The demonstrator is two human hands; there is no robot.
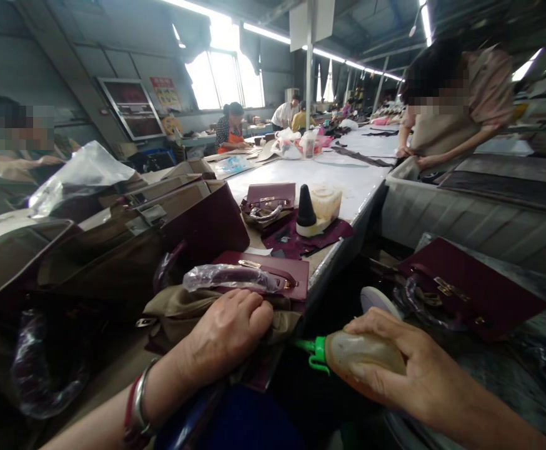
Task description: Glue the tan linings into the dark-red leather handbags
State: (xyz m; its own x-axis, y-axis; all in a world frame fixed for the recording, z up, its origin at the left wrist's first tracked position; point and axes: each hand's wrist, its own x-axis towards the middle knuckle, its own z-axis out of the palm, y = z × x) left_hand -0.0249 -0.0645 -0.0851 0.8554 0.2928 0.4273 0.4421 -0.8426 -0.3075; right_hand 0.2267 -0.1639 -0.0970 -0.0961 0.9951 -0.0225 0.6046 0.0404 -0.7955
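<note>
My right hand (395, 359) is wrapped round a squeeze bottle (348, 353) of yellowish liquid, its green nozzle pointing left at the near edge of a burgundy handbag (296, 275). Olive-brown lining cloth (179, 315) bulges out of that bag. Fingers curled, my left hand (238, 322) grips the lining, its fingertips hidden. Clear plastic wraps the bag's handle (226, 279), just beyond my left knuckles. Between nozzle tip and bag, contact is too dark to make out.
Open burgundy bags (198, 215) crowd the left side. Ahead on the table (263, 184) are a smaller bag (270, 200), a black cone-topped pot (306, 212) and a stained plastic container (327, 203). Another handbag (474, 287) lies right. A co-worker (451, 119) leans over a grey bin (470, 206).
</note>
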